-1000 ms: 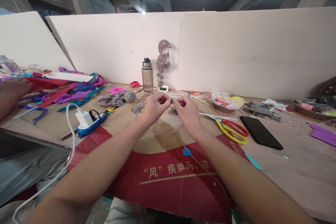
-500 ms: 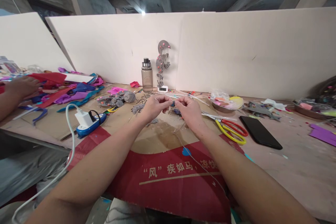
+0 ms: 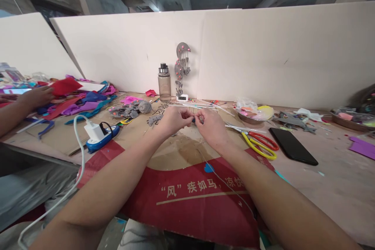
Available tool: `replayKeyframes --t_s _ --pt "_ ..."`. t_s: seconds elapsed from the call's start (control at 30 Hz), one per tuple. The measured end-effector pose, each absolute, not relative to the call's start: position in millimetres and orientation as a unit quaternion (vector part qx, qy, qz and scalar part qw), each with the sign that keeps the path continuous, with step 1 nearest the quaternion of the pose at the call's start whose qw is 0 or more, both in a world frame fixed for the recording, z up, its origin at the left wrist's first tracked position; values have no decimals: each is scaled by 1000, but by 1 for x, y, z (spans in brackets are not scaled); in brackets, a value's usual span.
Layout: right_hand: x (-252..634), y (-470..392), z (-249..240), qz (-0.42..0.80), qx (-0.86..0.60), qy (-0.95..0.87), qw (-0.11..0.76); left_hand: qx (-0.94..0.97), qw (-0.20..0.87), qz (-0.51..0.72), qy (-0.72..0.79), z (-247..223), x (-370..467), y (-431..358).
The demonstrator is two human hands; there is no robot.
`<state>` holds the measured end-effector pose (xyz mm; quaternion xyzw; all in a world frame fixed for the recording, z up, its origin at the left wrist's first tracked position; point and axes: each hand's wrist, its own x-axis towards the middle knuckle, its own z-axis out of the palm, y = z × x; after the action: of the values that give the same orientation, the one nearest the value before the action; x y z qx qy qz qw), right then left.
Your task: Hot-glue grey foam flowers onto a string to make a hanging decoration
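Observation:
My left hand (image 3: 175,120) and my right hand (image 3: 211,125) meet above the cardboard sheet (image 3: 193,203), fingertips pinched close together. Between them shows a small dark blue-grey piece (image 3: 193,120), mostly covered by the fingers; its kind is too small to make out. A thin pale thread (image 3: 218,175) trails from below the right hand across the red part of the cardboard, past a small blue heart-shaped scrap (image 3: 208,168). Grey felt bits (image 3: 155,120) lie just left of my left hand. Scissors with red and yellow handles (image 3: 259,146) rest right of my right hand.
A bottle (image 3: 164,86), a small clock (image 3: 182,97) and a hanging grey felt ornament (image 3: 183,60) stand at the white board. A phone (image 3: 293,146) lies right; a power strip (image 3: 102,140) with a white cable sits left. A co-worker's hand (image 3: 39,97) holds red cloth (image 3: 66,86).
My two hands stay pinched together, with the fingers slightly shifted around the small piece. At left, the co-worker's hand has moved right with the red cloth.

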<state>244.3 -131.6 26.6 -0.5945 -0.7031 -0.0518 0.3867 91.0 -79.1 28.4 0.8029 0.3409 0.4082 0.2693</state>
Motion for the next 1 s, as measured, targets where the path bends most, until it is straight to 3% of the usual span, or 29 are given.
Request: replayKeyframes --t_s 0.6,0.87,1.0 --pt "234 -136 26 91 -579 -639 498 719 365 470 359 33 92 -81" --pt "235 -137 23 106 -564 -654 492 687 380 510 352 32 93 -77" --pt "231 -139 18 111 -509 -727 448 659 362 559 350 34 85 -68"
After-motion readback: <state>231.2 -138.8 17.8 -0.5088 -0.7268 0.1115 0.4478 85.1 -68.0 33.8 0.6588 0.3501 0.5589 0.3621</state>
